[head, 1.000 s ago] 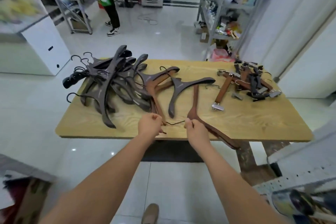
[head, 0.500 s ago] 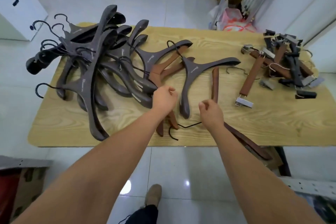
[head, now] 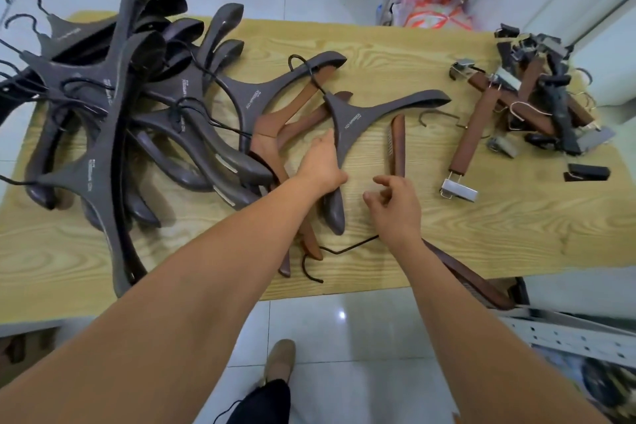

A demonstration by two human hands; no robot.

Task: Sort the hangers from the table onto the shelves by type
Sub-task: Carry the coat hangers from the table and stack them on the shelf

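Left hand [head: 321, 167] grips dark hanger [head: 358, 117]; right hand [head: 395, 206] hovers, fingers loosely curled, empty

A pink-and-white plastic bag [head: 428, 9] is lying far beyond the left grip [head: 320, 167], off to its right. Glossy white floor tiles [head: 344, 323] are catching a light spot (small, bright) on the person's side of that grip, where a tan shoe [head: 280, 356] is standing.
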